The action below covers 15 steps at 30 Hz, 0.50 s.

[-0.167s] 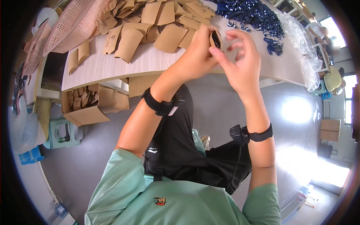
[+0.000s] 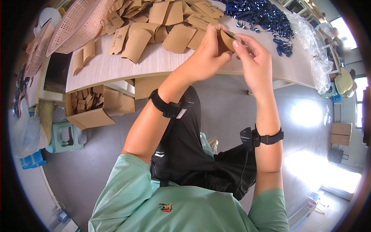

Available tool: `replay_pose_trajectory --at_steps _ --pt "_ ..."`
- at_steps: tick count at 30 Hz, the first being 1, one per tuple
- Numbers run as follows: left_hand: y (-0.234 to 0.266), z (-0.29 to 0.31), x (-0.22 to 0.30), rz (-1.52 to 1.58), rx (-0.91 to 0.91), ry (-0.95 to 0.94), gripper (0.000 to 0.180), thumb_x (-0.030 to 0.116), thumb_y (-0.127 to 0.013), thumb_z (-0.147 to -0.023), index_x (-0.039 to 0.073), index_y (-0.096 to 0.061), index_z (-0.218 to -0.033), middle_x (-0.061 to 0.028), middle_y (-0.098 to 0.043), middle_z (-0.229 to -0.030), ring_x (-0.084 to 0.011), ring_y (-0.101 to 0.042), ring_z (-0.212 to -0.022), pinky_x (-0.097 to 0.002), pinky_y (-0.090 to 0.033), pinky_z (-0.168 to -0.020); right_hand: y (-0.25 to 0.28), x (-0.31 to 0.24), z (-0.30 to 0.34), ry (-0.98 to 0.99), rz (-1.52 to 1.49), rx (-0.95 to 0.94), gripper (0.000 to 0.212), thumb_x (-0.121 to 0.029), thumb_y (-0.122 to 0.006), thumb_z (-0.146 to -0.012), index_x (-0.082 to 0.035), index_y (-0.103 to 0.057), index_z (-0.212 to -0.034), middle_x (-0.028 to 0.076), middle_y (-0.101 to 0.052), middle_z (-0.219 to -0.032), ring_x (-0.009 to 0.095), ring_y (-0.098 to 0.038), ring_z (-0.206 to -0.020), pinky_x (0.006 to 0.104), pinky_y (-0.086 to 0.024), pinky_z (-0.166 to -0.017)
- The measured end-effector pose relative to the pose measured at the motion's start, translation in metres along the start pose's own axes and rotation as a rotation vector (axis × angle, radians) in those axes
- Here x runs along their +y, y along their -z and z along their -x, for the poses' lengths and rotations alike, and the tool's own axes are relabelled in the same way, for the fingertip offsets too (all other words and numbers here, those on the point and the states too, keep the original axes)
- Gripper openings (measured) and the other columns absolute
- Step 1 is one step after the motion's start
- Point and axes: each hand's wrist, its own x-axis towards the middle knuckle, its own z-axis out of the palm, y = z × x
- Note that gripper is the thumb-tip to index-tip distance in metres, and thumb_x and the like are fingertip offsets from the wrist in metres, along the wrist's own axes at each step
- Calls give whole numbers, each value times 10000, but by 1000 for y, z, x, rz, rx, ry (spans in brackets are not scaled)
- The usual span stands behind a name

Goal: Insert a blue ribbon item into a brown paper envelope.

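Note:
My left hand [image 2: 210, 52] is closed round a small brown cardboard pillow box [image 2: 227, 41], held above the table's front edge. The fingers and thumb of my right hand [image 2: 253, 56] pinch the box's near end, where a flap shows. Part of the box is hidden inside my left hand. Just beyond my hands a heap of similar brown pillow boxes [image 2: 179, 38] covers the table, some with dark print. To the right of the heap lies a tangled pile of dark blue cords with white and silver bits [image 2: 258, 13].
Pink perforated baskets [image 2: 75, 29] stand at the far left of the pale wood-grain table [image 2: 162, 65]. Clear plastic wrap [image 2: 315, 54] hangs over the right edge. Below the table sits an open carton [image 2: 92, 116] of small brown boxes, with a green stool [image 2: 65, 135] nearby.
My right hand's fingers have come in from spread to pinching the box end. The dark opening that showed at that end now shows a brown flap.

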Motion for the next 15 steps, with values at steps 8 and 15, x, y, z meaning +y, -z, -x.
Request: replay_pose_trajectory --at_steps 8,15 --pt "3 -2 1 88 -59 75 343 49 -557 -974 11 -307 -1206 -110 -591 -886 -114 -564 -713 -257 -471 -643 0 -8 -5 -113 -173 -130 305 -310 -679 -897 -75 -692 -1091 15 -643 -738 84 -561 -584 220 -366 -489" --pt "9 -5 7 377 -100 306 268 127 -506 -1002 40 -301 -1154 -94 -573 -906 -127 -572 -783 -271 -482 -688 -13 -3 -3 -312 -470 -131 259 -250 -622 -931 -51 -629 -1097 61 -671 -891 132 -625 -612 223 -350 -421"
